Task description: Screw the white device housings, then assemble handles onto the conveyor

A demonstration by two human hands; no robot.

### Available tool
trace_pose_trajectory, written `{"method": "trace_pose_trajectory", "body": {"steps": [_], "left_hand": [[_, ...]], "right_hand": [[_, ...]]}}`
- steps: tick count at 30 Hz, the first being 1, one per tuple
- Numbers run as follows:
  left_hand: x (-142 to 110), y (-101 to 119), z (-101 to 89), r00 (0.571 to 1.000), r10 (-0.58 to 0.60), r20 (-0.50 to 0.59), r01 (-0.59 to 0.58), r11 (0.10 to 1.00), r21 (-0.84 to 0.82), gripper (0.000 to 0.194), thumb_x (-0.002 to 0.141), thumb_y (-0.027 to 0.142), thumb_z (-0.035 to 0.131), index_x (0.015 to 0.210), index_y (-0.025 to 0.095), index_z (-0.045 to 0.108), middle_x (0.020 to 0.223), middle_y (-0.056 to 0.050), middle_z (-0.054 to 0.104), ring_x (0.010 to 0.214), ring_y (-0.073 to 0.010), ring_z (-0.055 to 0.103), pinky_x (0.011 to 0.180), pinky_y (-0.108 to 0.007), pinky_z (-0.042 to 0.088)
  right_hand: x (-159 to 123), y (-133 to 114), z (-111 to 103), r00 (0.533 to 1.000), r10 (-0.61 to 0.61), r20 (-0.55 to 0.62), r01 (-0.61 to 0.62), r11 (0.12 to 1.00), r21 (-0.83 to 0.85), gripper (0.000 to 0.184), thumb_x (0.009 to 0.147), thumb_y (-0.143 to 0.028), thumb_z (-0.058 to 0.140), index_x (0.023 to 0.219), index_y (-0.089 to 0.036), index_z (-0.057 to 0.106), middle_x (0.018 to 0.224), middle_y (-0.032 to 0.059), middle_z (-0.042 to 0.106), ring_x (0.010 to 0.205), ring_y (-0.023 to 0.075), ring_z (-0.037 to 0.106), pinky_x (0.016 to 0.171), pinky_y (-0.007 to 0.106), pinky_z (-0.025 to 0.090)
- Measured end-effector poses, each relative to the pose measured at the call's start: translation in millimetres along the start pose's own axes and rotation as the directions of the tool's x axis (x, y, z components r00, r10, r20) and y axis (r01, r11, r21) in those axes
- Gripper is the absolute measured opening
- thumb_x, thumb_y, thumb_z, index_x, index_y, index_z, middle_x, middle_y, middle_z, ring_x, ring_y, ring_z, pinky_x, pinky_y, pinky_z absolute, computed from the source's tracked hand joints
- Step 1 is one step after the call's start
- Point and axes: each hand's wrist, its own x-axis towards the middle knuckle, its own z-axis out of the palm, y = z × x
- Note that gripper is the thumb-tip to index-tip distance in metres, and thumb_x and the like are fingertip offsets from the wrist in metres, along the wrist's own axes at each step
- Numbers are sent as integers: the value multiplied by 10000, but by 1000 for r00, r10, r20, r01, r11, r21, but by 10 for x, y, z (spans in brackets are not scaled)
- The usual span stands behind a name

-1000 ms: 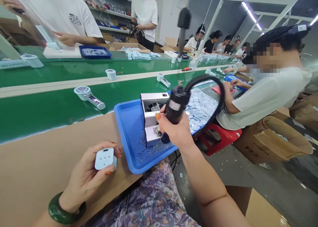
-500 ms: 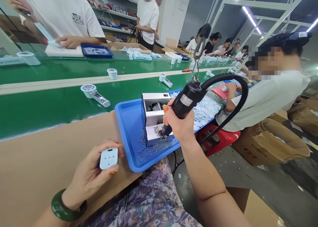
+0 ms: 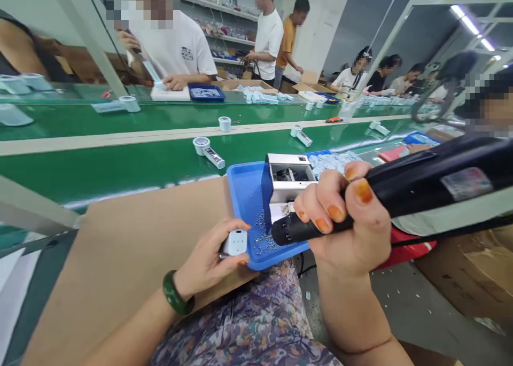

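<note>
Casing (image 3: 239, 242) observed in the left hand (image 3: 206, 262), pinched between fingers and thumb, its face with small holes turned up. From where I stand, I cannot tell whether it also rests on the desk (image 3: 120, 238). The right hand (image 3: 363, 235) is wrapped round a black driver (image 3: 417, 181), with the bit (image 3: 264, 238) pointing across toward the left hand. Between the hands and slightly beyond lies a blue tray (image 3: 243, 187) with loose screws (image 3: 261, 222); a feeder (image 3: 286, 194) stands in it, just past the right hand's fingers.

Assessment: the step in hand appears to be screw driving, at the approach stage. Whether the bit carries a screw is too small to tell. The next move would call for a steady left grip and the bit brought square over one hole, since a tilted entry could spoil the seat.
</note>
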Motion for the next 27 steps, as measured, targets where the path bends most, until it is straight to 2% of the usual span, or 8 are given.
{"method": "trace_pose_trajectory", "body": {"steps": [5, 12, 17, 22, 27], "left_hand": [[-4, -13, 20, 1000, -1, 5, 1, 1000, 19, 431, 1003, 585, 557, 1227, 217, 582, 1018, -57, 658, 792, -172, 617, 698, -268, 490], [29, -6, 33, 999, 37, 27, -37, 999, 13, 469, 1003, 619, 531, 1232, 213, 577, 1036, -71, 679, 846, -191, 656, 736, -280, 503], [39, -9, 17, 998, -43, 53, 43, 999, -4, 557, 973, 696, 515, 1211, 200, 602, 1027, -74, 684, 829, -201, 646, 752, -300, 518], [10, -29, -15, 995, -96, 24, 97, 993, -67, 540, 970, 673, 548, 1223, 199, 605, 1044, -82, 669, 872, -209, 640, 806, -323, 542], [20, -27, -16, 1000, 9, 0, -9, 998, -65, 456, 1003, 602, 549, 1263, 228, 566, 1080, -65, 664, 896, -184, 642, 811, -283, 526]], "right_hand": [[-19, 89, 178, 999, -4, 47, 3, 1000, 13, 313, 868, -309, 797, 863, -282, 485, 581, -132, 429, 393, 51, 419, 494, 243, 433], [-29, 146, 226, 998, -1, 67, 5, 998, -58, 306, 849, -331, 818, 837, -285, 516, 584, -125, 451, 388, 58, 429, 442, 248, 429], [-11, 90, 240, 993, -9, 121, 34, 978, -206, 311, 833, -368, 837, 819, -292, 536, 591, -102, 450, 435, 84, 458, 452, 265, 448], [11, 6, 285, 981, 4, 195, 20, 993, -120, 301, 896, -331, 768, 816, -295, 480, 561, -115, 425, 391, 76, 418, 449, 265, 418], [9, 51, 294, 985, 9, 174, 21, 985, -170, 351, 865, -360, 807, 814, -293, 466, 556, -117, 432, 383, 75, 417, 443, 267, 415]]}}
